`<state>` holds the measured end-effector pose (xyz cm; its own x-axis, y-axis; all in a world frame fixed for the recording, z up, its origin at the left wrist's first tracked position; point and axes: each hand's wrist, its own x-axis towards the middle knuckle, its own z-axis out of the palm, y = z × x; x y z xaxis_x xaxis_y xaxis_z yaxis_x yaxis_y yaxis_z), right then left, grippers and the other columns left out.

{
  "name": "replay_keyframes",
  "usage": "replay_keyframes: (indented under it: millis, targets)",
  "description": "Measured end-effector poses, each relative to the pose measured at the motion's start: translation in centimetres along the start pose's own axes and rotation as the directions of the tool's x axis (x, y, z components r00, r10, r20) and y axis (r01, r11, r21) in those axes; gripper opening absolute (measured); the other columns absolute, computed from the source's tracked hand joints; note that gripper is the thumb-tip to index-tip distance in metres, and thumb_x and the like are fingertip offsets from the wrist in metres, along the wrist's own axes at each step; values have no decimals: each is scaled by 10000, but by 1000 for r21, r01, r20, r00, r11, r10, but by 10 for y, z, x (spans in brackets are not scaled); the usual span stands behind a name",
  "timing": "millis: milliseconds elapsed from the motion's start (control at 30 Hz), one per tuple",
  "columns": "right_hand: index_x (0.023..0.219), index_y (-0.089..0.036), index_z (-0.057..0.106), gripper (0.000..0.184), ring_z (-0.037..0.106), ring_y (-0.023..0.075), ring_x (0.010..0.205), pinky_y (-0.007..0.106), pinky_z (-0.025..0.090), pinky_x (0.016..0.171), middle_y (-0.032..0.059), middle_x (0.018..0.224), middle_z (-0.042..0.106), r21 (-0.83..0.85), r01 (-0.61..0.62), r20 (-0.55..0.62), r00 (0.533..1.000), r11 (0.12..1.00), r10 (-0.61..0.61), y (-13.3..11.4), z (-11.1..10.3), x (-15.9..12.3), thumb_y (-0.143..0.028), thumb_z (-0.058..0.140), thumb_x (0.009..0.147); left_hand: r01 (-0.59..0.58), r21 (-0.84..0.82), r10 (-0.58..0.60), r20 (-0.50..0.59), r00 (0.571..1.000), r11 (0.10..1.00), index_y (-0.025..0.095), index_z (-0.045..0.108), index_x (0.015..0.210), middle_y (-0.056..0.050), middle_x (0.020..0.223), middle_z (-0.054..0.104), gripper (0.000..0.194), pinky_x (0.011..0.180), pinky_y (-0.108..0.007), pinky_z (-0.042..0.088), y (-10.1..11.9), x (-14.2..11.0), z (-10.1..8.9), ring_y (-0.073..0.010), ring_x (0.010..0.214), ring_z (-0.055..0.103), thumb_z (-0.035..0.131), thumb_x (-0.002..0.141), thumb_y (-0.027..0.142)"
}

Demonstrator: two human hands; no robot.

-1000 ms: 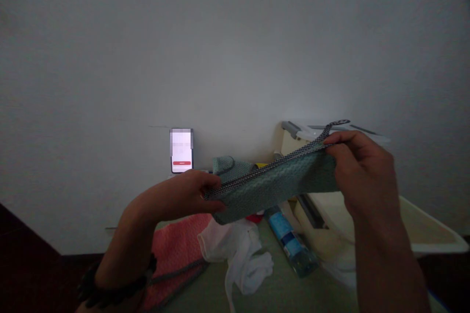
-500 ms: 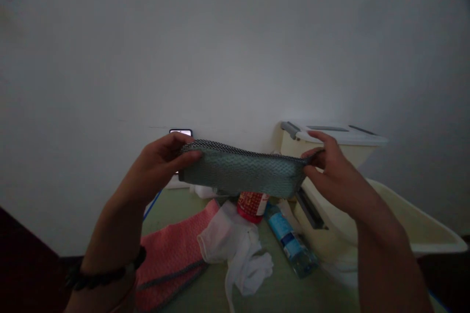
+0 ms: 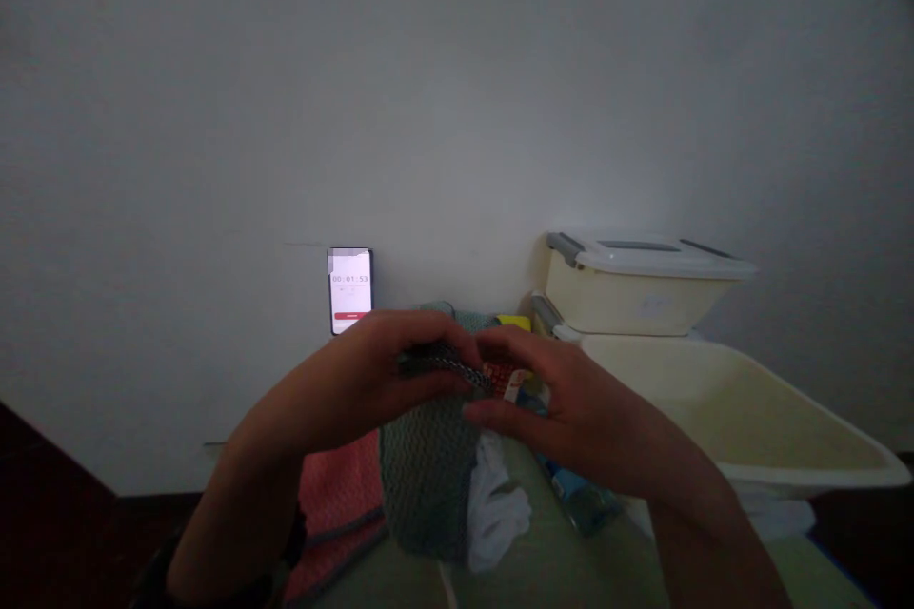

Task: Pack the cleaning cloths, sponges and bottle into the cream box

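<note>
A grey-green knitted cloth (image 3: 427,476) with a dark checked edge hangs folded below my hands at the middle of the view. My left hand (image 3: 371,376) is closed on the cloth's top edge, thumb and fingers pinching it. My right hand (image 3: 564,409) meets it from the right, its fingers curled onto the same edge. Both hands touch above the green surface (image 3: 571,571).
A pink cloth (image 3: 343,495) lies at the left, white crumpled plastic (image 3: 500,504) under the hanging cloth, a blue-labelled bottle (image 3: 578,495) beside it. A lit phone (image 3: 350,290) leans on the white wall. A lidded cream box (image 3: 635,285) and an open cream tub (image 3: 743,419) stand at the right.
My hands, which held the cloth stretched wide between them, have come together at the middle. The cloth is now folded and hangs down below them.
</note>
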<state>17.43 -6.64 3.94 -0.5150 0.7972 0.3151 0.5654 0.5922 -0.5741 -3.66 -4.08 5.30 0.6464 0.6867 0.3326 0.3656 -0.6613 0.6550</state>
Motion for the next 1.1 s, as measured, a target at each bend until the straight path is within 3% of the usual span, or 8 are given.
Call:
replay_keyframes:
  millis: [100, 233, 367, 467, 667, 800, 1033, 1100]
  targets:
    - [1025, -210, 575, 227, 641, 152, 777, 276, 499, 700, 18, 883, 680, 109, 13, -22, 1000, 994, -11, -9, 2, 3, -304, 596, 820, -30, 46, 30, 10, 1000, 998, 232, 626, 901, 62, 795, 658, 80, 638, -152, 459, 7, -2, 3, -72, 692, 595, 587, 835, 210]
    - [890, -202, 593, 92, 613, 120, 698, 219, 464, 607, -19, 769, 648, 100, 21, -104, 995, 995, -10, -7, -3, 1, -230, 601, 802, -49, 73, 53, -53, 997, 996, 262, 584, 976, 62, 875, 650, 168, 691, -150, 475, 4, -9, -2, -82, 790, 609, 624, 815, 238]
    - [834, -206, 550, 76, 577, 125, 733, 233, 451, 637, -22, 777, 597, 61, -1, -268, 963, 998, 17, 0, -10, -5, -175, 590, 778, -67, 18, 69, -205, 976, 998, 249, 531, 1007, 42, 890, 625, 268, 746, -182, 504, -5, -15, -9, -100, 830, 614, 664, 778, 214]
    - [804, -214, 481, 147, 552, 120, 754, 228, 442, 635, -23, 800, 546, 133, 22, -322, 946, 991, 23, 2, -11, -7, -94, 552, 756, -66, -2, 64, -237, 969, 998, 210, 538, 960, 20, 832, 619, 211, 701, -202, 524, -5, -15, -11, -106, 756, 612, 651, 781, 206]
    - [975, -228, 482, 233, 562, 114, 759, 206, 461, 621, -9, 853, 563, 204, 54, -275, 961, 977, 4, -3, -4, -4, -190, 602, 779, -94, 23, 97, -259, 961, 995, 182, 549, 890, -4, 816, 615, 121, 710, -225, 519, 5, -10, -8, -118, 765, 602, 620, 792, 176]
    - [923, -212, 560, 135, 559, 111, 678, 203, 450, 576, -7, 779, 599, 144, 52, -226, 974, 988, -18, -5, -5, -2, -286, 592, 814, -105, -9, 98, -272, 957, 994, 185, 557, 904, -5, 838, 622, 130, 737, -241, 517, 2, -7, -4, -128, 795, 610, 623, 793, 181]
    - [842, -203, 602, 73, 520, 104, 643, 202, 415, 570, -26, 729, 576, -10, 63, -314, 947, 998, -63, -4, -7, 0, -236, 630, 784, -74, -47, 62, -223, 973, 996, 205, 578, 983, 1, 887, 655, 256, 741, -226, 512, -5, -7, -6, -131, 821, 624, 686, 756, 251]
    - [835, -201, 596, 88, 517, 98, 626, 197, 410, 557, -30, 715, 575, -8, 58, -322, 945, 998, -57, -4, -7, -1, -267, 630, 788, -56, -6, 53, -201, 978, 998, 209, 611, 957, 14, 865, 659, 203, 743, -213, 500, -5, -8, -8, -119, 810, 617, 675, 769, 251]
